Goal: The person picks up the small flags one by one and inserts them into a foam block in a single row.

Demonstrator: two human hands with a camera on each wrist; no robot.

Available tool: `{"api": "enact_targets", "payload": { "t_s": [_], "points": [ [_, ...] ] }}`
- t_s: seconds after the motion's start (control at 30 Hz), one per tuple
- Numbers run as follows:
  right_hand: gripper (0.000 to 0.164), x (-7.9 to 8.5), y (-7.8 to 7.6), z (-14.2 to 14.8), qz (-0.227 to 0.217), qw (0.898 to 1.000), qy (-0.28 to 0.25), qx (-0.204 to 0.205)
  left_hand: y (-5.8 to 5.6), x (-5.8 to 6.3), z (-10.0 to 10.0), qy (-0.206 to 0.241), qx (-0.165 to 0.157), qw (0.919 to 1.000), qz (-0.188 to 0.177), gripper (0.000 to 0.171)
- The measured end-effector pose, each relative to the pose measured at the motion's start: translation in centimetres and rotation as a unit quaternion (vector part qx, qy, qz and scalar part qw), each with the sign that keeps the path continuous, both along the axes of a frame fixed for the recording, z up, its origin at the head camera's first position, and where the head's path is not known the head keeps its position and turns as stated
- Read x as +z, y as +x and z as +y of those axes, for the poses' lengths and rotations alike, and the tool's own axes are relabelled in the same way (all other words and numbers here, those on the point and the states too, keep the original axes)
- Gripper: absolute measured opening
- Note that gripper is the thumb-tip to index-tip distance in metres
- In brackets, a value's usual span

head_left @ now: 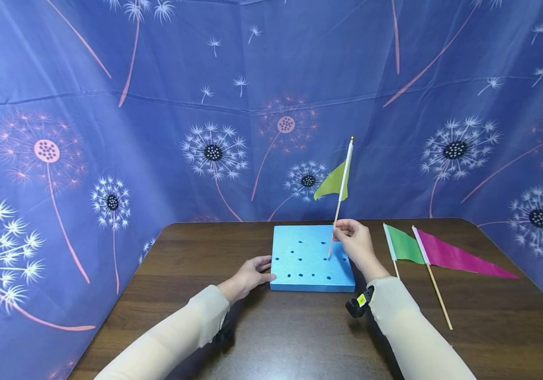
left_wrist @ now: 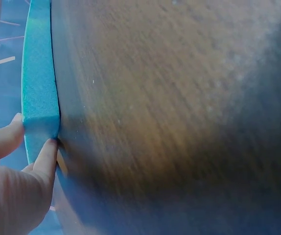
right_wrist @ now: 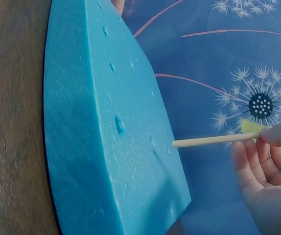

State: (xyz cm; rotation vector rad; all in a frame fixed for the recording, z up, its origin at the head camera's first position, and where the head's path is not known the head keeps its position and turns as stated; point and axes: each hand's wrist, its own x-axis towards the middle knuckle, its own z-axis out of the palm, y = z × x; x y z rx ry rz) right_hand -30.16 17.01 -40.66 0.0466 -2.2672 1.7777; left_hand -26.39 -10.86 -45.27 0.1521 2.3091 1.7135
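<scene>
A flat light-blue board (head_left: 309, 285) with several small holes in its top lies on the table. My left hand (head_left: 250, 274) holds it at the left edge, the thumb and a finger touching the edge near the front corner (left_wrist: 42, 128). My right hand (head_left: 356, 244) pinches the thin wooden stick (right_wrist: 204, 141) of a small yellow-green flag (head_left: 333, 182) between thumb and fingers. The flag stands nearly upright, leaning slightly right at its top. Over the board's right half, the stick's lower end is fully visible, outside any hole and close to one.
To the right lie a green flag (head_left: 404, 245) and a larger magenta triangular flag (head_left: 461, 255), both on sticks. The brown wooden table (head_left: 280, 338) ends against a blue cloth (head_left: 157, 132) with dandelion prints. Dark bands (head_left: 360, 303) sit on the wrists.
</scene>
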Motion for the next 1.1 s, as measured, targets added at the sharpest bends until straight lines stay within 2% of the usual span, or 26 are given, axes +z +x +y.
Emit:
{"api": "enact_targets", "payload": {
  "t_s": [0.6, 0.9, 1.1],
  "points": [
    [0.02, -1.8, -0.4, -0.6, -0.02, 1.0, 0.023, 0.001, 0.2, -0.4, -0.1, 0.006, -0.001, 1.0, -0.003, 0.059],
    [0.019, -1.7, -0.9, -0.7, -0.015, 0.999, 0.034, 0.0, 0.0, 0.1, -0.2, 0.006, 0.002, 1.0, 0.002, 0.059],
    [0.019, -1.9, -0.9, -0.6, -0.02, 0.999, 0.036, -0.002, -0.1, -0.1, -0.2, 0.012, 0.001, 0.9999, -0.001, 0.058]
  ]
}}
